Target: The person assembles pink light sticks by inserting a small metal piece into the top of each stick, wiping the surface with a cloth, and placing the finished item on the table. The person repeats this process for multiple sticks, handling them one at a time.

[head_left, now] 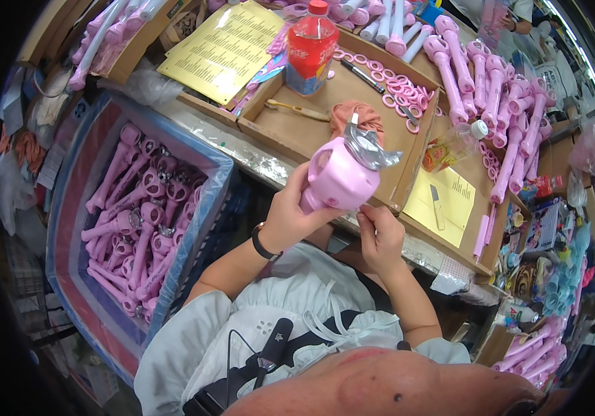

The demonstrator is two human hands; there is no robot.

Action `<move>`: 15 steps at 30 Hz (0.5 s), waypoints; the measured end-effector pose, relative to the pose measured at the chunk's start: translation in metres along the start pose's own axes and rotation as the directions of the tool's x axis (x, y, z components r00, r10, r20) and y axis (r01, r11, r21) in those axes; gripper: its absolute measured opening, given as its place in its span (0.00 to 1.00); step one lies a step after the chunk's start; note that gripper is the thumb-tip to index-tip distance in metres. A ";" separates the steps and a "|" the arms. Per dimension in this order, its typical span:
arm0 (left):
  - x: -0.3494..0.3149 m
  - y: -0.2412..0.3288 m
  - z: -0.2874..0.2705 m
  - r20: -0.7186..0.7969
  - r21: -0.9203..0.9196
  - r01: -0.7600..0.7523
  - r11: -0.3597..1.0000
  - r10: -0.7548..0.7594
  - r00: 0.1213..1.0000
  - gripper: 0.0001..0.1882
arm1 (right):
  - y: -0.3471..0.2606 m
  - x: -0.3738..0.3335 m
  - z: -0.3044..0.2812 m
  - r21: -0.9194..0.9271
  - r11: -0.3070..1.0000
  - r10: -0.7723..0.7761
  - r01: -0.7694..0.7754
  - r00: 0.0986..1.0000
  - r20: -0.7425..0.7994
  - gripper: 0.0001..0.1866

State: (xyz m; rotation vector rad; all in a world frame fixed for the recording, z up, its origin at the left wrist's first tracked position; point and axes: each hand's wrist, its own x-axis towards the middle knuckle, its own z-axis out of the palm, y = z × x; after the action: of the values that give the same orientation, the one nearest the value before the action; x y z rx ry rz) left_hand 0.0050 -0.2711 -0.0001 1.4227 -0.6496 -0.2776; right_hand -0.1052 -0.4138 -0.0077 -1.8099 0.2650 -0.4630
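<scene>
Head view, left hand (292, 213): fingers and thumb wrapped around the lower end of the pink head.
Pink head (345, 179): held up over the tray's near edge, tilted, a silver piece (374, 151) at its top.
Right hand (383, 239): thumb and forefinger pinched together just beside the head's lower edge; whether anything is between them cannot be told.
Tray (280, 130): holds a brush (297, 109), bottle (309, 59), rings (400, 87) and orange cloth (345, 118).
Crate (218, 165): at the person's left, full of pink wands (134, 267).

The left hand (292, 218) grips a pink plastic part (346, 182).
</scene>
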 end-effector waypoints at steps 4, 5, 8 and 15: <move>-0.001 -0.002 -0.006 0.066 0.172 -0.121 0.978 0.111 0.992 0.39 | -0.016 0.008 -0.024 0.391 0.775 0.394 -0.496 0.864 0.315 0.05; -0.001 -0.003 -0.007 0.085 0.179 -0.149 0.972 0.136 0.987 0.39 | -0.017 0.012 -0.031 0.506 0.541 0.443 -0.671 0.739 0.507 0.05; 0.001 -0.005 -0.007 0.101 0.167 -0.161 0.973 0.145 0.984 0.39 | -0.017 0.014 -0.030 0.557 0.233 0.474 -0.798 0.593 0.651 0.05; -0.001 -0.006 0.003 -0.005 -0.085 0.008 0.996 -0.008 1.000 0.40 | 0.002 0.006 -0.008 -0.443 0.785 -0.438 0.432 0.894 0.096 0.07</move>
State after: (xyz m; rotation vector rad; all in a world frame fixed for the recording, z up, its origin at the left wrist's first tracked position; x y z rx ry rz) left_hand 0.0037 -0.2739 -0.0063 1.3441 -0.6205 -0.3041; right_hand -0.1030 -0.4235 -0.0063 -2.3456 -0.0563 -0.7886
